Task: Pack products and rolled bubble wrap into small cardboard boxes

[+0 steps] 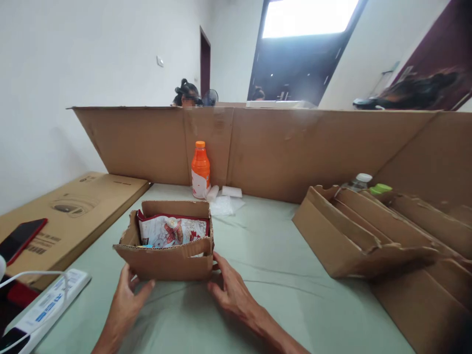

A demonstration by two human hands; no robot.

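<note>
A small open cardboard box (162, 265) stands on the pale green table, its cut edges rough and a slot in its front wall. Inside lies a white and dark red printed snack bag (173, 231), with a bit of something blue beside it. My left hand (127, 297) is at the box's lower left front corner, thumb and fingers apart. By the right end of the box is my right hand (232, 290), its fingers stretched along that side and its thumb spread away. Whether the left fingertips touch the cardboard is unclear.
An orange bottle (200, 169) stands at the back near clear plastic wrapping (223, 205). A divided cardboard box (332, 241) fills the right side. On the left are a flat carton (92, 211), a phone (22, 238) and a power strip (51, 305). A cardboard wall (287, 147) borders the back; people sit beyond it.
</note>
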